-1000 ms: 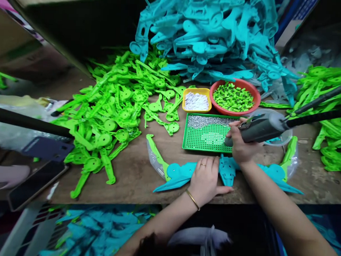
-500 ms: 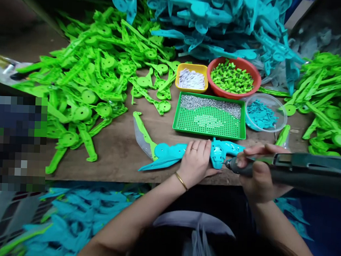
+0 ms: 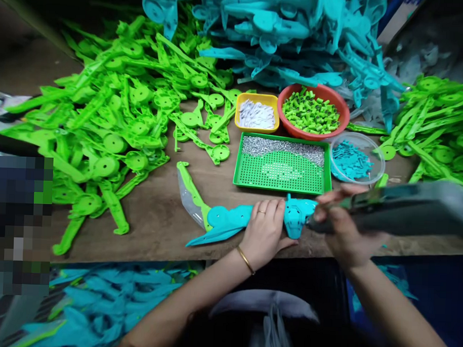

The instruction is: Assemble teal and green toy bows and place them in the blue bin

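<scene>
Blue parts (image 3: 128, 301) were heaped below the near edge of the table (image 3: 153, 241), on the left. Just beyond that edge, the blue bow-shaped piece (image 3: 230, 219) was pinned flat by the left hand (image 3: 263, 225), its fingers laid together across the part and its thumb spread along the near side. The grey power driver (image 3: 405, 212) was wrapped in the right hand (image 3: 345, 230), its front end brought in from the right, close to the central block (image 3: 294, 220). Whether the bit was seated could not be told, the driver being blurred.

For a clean drive, it was judged, the block should be pressed firmly to the wood, the thumb held clear of the bit, the driver lined up straight with the hole and its weight steadied before power was applied; a tilted bit could slip or strip the plastic.

Farther off, silver screws (image 3: 280, 146) were banked at the far side of the green tray (image 3: 280, 180), within easy reach. Behind it, a yellow dish (image 3: 256, 128) and a red bowl (image 3: 345, 116) were set side by side, backed by a tall blue heap (image 3: 289, 34)
</scene>
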The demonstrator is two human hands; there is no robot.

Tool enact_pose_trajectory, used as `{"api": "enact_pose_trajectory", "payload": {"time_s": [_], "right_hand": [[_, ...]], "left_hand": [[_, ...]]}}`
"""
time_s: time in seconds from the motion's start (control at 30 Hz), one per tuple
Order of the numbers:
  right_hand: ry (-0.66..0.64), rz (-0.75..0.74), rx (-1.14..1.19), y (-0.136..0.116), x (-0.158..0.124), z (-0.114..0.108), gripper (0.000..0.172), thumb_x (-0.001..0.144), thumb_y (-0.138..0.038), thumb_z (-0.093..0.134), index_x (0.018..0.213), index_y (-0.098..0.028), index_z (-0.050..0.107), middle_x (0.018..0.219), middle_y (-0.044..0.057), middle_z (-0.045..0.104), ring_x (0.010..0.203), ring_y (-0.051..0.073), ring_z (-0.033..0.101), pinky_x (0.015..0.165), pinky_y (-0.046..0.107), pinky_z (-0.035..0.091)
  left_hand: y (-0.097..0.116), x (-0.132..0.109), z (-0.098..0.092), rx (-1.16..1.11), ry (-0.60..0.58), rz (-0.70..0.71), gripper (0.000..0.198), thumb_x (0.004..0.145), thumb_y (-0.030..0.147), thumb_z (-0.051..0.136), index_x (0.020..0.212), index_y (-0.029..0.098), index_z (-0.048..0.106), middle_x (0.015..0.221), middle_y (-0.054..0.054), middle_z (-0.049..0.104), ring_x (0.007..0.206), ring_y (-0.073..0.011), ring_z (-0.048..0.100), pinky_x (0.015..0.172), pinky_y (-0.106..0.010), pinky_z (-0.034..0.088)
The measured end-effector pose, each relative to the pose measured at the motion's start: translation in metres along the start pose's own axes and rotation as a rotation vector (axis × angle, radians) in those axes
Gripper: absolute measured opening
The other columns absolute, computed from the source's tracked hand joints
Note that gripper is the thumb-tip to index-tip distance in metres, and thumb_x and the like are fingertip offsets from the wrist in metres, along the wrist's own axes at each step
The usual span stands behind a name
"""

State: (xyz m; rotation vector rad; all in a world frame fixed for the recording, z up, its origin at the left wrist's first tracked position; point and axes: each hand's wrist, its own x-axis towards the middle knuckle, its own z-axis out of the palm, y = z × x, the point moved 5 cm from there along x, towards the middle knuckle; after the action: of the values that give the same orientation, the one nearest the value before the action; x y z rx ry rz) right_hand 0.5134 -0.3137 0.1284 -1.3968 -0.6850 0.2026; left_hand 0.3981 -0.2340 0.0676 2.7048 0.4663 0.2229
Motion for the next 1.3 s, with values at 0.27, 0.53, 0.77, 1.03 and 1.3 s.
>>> {"api": "enact_pose_trajectory", "payload": {"time_s": [0.27,0.53,0.77,1.03,1.3], "right_hand": [[0.298,-0.103,-0.066,0.035,0.073,0.028,0.028,0.072,-0.04,0.068,0.088,-0.021,0.054,0.073,-0.003,0.061,0.047,0.01,0.055,0.049,0.028,0.051],[0.259,-0.143,-0.06,0.052,0.072,0.03,0.023,0.072,-0.039,0.068,0.074,-0.019,0.056,0.065,-0.003,0.059,0.048,0.01,0.055,0.052,0.029,0.051],[0.215,-0.127,-0.1,0.045,0.075,0.03,0.026,0.071,-0.043,0.066,0.077,-0.019,0.06,0.074,0.0,0.065,0.051,0.01,0.057,0.058,0.03,0.054],[0.132,-0.111,0.112,-0.01,0.027,-0.001,0.026,0.076,-0.034,0.067,0.099,-0.028,0.055,0.081,-0.004,0.063,0.049,0.007,0.055,0.047,0.025,0.05],[0.022,-0.136,0.057,0.013,0.001,-0.007,0.027,0.079,-0.027,0.064,0.104,-0.027,0.054,0.086,-0.002,0.063,0.059,0.009,0.059,0.06,0.029,0.054]], "left_hand": [[-0.019,-0.019,-0.009,0.066,0.01,-0.027,0.089,0.061,0.055,0.076,0.126,0.004,0.044,0.117,-0.02,0.055,0.109,-0.0343,0.05,0.096,-0.049,0.04],[-0.015,-0.009,-0.015,0.004,0.008,0.011,0.092,0.064,0.07,0.063,0.129,0.008,0.044,0.122,-0.022,0.052,0.114,-0.0353,0.047,0.097,-0.052,0.038],[0.003,0.025,-0.014,0.098,-0.026,-0.035,0.06,0.072,0.056,0.066,0.109,0.009,0.055,0.108,-0.017,0.053,0.101,-0.0308,0.05,0.084,-0.045,0.047],[-0.006,0.018,-0.012,0.011,-0.061,-0.125,0.04,0.071,0.042,0.07,0.098,0.015,0.059,0.102,-0.01,0.044,0.095,-0.0263,0.045,0.082,-0.041,0.047],[-0.008,0.018,-0.007,-0.069,-0.078,-0.181,0.042,0.071,0.037,0.069,0.108,0.019,0.059,0.106,-0.008,0.04,0.098,-0.0254,0.043,0.088,-0.042,0.044]]}}
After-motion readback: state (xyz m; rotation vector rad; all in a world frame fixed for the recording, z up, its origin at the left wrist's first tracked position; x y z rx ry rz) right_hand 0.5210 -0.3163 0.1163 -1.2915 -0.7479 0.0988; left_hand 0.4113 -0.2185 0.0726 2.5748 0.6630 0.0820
